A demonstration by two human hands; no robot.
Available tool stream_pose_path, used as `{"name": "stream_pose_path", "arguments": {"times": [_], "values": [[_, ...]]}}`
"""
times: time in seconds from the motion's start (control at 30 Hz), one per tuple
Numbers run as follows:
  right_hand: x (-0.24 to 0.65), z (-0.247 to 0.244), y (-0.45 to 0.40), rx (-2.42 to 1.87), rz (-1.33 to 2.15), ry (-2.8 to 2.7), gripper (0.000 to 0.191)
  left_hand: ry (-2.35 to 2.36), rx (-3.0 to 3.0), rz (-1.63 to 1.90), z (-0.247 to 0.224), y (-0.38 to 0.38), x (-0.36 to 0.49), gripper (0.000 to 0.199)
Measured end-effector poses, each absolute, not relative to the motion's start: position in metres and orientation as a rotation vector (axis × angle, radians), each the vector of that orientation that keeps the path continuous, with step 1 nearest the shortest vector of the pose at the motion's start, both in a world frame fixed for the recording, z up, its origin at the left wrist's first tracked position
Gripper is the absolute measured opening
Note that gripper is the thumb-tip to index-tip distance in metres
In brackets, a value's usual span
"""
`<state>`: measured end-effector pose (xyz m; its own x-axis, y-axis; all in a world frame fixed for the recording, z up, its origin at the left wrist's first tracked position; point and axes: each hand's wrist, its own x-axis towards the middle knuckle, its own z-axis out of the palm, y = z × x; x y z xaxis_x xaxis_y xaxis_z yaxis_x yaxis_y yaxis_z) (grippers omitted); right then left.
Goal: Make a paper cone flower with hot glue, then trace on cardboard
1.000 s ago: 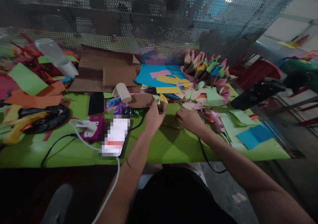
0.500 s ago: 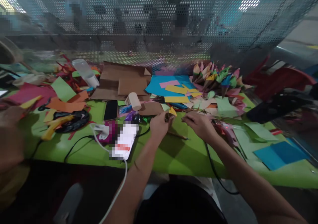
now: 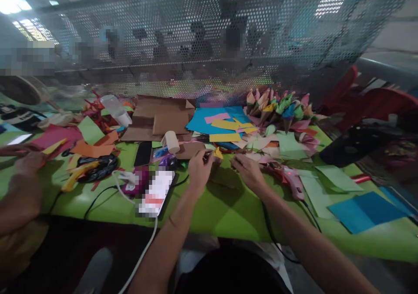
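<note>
My left hand (image 3: 199, 170) is closed in a pinch on a small yellow paper flower (image 3: 218, 153), with a brown paper part below the yellow tip. Across from it, my right hand (image 3: 250, 172) hovers with fingers pinched together, a short gap from the flower. Whatever those fingertips hold is too small to make out. Beneath both hands a thin stick (image 3: 224, 183) lies blurred on the green tabletop (image 3: 209, 211). A pink glue gun (image 3: 294, 183) with a small red light rests beside my right wrist.
Several paper flowers in brown cones (image 3: 277, 107) stand at the back right. Brown cardboard (image 3: 143, 118) and blue sheets (image 3: 202, 120) lie behind. A plugged-in phone (image 3: 157, 192) and its white cable are by my left forearm. Another person's hand (image 3: 28, 172) is at far left.
The view has tilted up slightly. Both my hands have shifted a little left, still pinched, with the flower kept in the left. The other person's hand has reached farther over the table.
</note>
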<state>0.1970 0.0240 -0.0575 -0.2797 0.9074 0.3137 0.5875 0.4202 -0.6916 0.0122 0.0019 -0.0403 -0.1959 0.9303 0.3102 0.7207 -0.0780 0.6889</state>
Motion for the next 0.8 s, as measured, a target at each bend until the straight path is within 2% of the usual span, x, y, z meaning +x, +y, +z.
{"name": "stream_pose_path", "arguments": {"times": [0.2,0.4,0.6,0.8], "values": [[0.194,-0.053,0.02,-1.326,0.651,-1.924,0.054,1.65,1.849,1.16,-0.012,0.009,0.044,0.018],[0.198,-0.059,0.017,-1.313,0.673,-1.838,0.062,1.734,1.867,1.245,-0.014,0.042,0.056,0.02],[0.202,-0.069,0.014,-1.274,0.681,-1.858,0.056,1.902,2.04,1.162,-0.052,0.056,0.042,0.021],[0.205,-0.073,0.007,-1.238,0.663,-1.941,0.039,1.911,2.096,1.134,-0.059,0.056,0.037,0.024]]}}
